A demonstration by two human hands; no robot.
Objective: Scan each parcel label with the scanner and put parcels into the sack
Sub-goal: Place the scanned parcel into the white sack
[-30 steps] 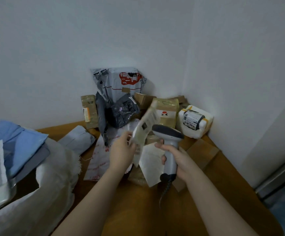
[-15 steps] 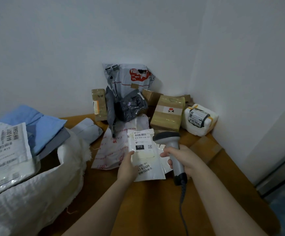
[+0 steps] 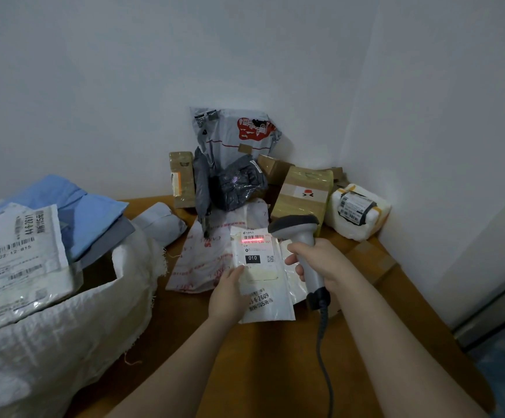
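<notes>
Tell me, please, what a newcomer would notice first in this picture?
The eye goes first to the red scan line glowing across the top of the white parcel, which the left hand holds near the middle of the view. Just right of it, the right hand grips the grey scanner aimed at that parcel. At the left edge stands the open white sack with labelled parcels already in it.

The sack (image 3: 64,327) lies left of the held parcel (image 3: 263,273), scanner (image 3: 302,245) to its right, boxes (image 3: 304,194) behind.
</notes>
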